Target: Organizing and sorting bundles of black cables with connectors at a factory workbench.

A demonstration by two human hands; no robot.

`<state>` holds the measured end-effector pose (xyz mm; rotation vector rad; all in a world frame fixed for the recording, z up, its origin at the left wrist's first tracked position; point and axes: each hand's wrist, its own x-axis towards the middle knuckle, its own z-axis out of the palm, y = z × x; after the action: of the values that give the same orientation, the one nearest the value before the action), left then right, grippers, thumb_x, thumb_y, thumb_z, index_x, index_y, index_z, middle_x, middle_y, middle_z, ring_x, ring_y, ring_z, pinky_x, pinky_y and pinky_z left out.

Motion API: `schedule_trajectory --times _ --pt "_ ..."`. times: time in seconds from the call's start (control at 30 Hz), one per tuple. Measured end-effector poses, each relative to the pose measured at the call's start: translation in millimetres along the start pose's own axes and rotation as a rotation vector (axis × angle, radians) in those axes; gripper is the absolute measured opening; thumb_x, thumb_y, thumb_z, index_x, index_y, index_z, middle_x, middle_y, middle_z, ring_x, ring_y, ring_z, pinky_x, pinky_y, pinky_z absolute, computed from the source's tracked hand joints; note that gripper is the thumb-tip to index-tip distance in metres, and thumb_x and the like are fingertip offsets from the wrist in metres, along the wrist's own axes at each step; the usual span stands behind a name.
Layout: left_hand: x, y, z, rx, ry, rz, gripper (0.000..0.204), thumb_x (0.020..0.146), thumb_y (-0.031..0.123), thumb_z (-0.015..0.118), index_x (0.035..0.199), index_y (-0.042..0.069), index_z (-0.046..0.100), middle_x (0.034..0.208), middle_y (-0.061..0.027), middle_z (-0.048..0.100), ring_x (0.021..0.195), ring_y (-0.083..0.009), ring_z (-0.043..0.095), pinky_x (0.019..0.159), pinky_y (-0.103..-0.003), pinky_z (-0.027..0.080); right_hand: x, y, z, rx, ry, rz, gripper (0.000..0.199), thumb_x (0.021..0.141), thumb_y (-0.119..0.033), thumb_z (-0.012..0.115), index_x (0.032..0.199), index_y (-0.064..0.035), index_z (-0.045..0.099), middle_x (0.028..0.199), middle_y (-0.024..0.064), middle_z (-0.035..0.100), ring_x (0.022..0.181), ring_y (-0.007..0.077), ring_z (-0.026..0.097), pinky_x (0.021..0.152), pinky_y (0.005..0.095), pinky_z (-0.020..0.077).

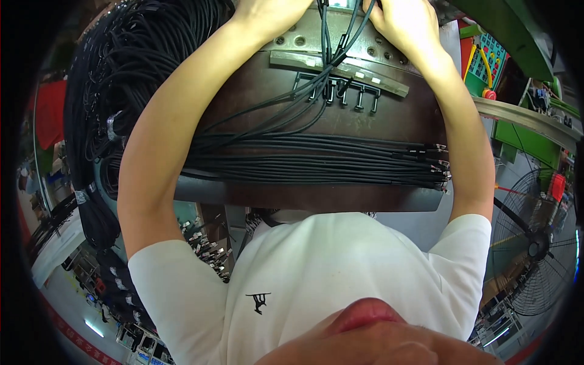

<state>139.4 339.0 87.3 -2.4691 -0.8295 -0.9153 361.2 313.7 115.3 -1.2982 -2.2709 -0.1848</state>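
Note:
My left hand (274, 13) reaches to the top edge over a metal plate (307, 41); its fingers are cut off by the edge. My right hand (404, 21) is opposite, its fingers partly out of view beside a black cable (359, 27). Several black cables run up between my hands, crossing a metal bar (298, 60) in a loose bunch. A row of small black T-shaped moulded pieces (359, 100) lies just below the bar. What the fingertips hold, if anything, is hidden.
Straightened black cables (304, 167) with metal-tipped ends lie across the brown worktop (401, 125). A large cable bundle (146, 55) hangs at the left. On the right are a green control panel (486, 61) with a red button (489, 95) and a black fan (535, 243).

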Motion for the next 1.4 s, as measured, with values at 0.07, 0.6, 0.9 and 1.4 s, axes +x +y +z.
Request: schedule_trajectory --times 0.07,0.6,0.9,1.4 --pt "3 2 -11 -0.253 -0.069 -0.136 0.032 0.088 0.011 0.055 0.118 0.004 0.060 0.102 -0.0206 0.066 0.095 -0.0370 0.064 0.082 -0.043 0.051 -2 0 -3 0.029 -0.043 -0.009 0.034 0.080 -0.018 0.065 0.112 -0.0058 0.064 0.108 0.0219 0.063 0.100 0.0405 0.060 0.088 0.0489 0.0475" --pt "-3 -3 -9 -0.060 -0.134 -0.389 0.034 0.085 0.029 0.068 0.104 0.002 0.068 0.095 -0.0181 0.067 0.090 -0.0343 0.063 0.082 -0.045 0.049 -7 13 2 0.175 -0.019 0.249 0.035 0.080 -0.024 0.072 0.107 -0.0025 0.068 0.098 0.0182 0.067 0.091 0.0341 0.064 0.083 0.0422 0.0509" --pt "4 5 -24 -0.228 -0.329 -0.674 0.043 0.086 0.031 0.068 0.116 0.001 0.063 0.111 -0.0213 0.065 0.102 -0.0373 0.062 0.089 -0.043 0.049 0 -21 -37 -0.047 -0.142 0.297 0.043 0.085 -0.044 0.066 0.101 -0.0040 0.069 0.097 0.0178 0.069 0.090 0.0349 0.065 0.081 0.0443 0.0508" --pt "-167 163 -216 -1.129 -1.282 -0.754 0.040 0.095 0.029 0.059 0.125 0.002 0.059 0.117 -0.0194 0.064 0.106 -0.0383 0.061 0.092 -0.042 0.049 -148 -20 -101 0.137 0.118 0.267 0.015 0.089 0.000 0.063 0.103 -0.0008 0.067 0.103 0.0119 0.070 0.090 0.0216 0.067 0.080 0.0303 0.0520"
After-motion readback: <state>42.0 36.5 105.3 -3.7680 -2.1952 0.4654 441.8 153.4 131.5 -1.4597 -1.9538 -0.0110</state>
